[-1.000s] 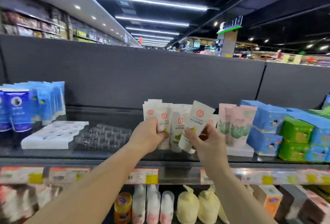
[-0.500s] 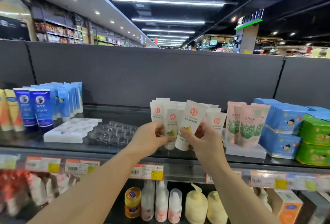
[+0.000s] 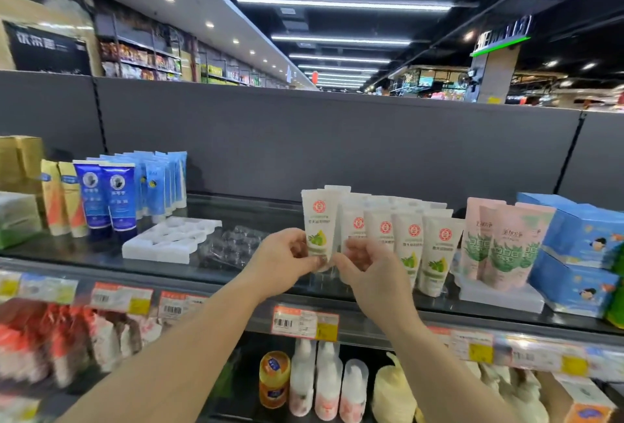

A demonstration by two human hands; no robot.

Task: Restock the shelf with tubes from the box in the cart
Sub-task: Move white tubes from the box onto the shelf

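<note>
Several white tubes (image 3: 412, 240) with red round logos and green fruit prints stand in a row on the dark shelf (image 3: 236, 210). One white tube (image 3: 319, 220) stands upright at the row's left end, slightly higher than the others. My left hand (image 3: 287, 260) grips its lower end from the left. My right hand (image 3: 366, 267) pinches the same lower end from the right, fingers curled in front of the neighbouring tube. The cart and the box are out of view.
Pink tubes (image 3: 499, 247) and blue cartons (image 3: 580, 243) stand right of the row. A white slotted tray (image 3: 169, 240) and a clear tray (image 3: 233, 243) lie to the left, with blue tubes (image 3: 114, 199) beyond. Price tags (image 3: 304, 321) line the shelf edge; bottles stand below.
The tube that leaned in my right hand now stands upright at the left end of the row, with both hands at its base. My view has shifted left.
</note>
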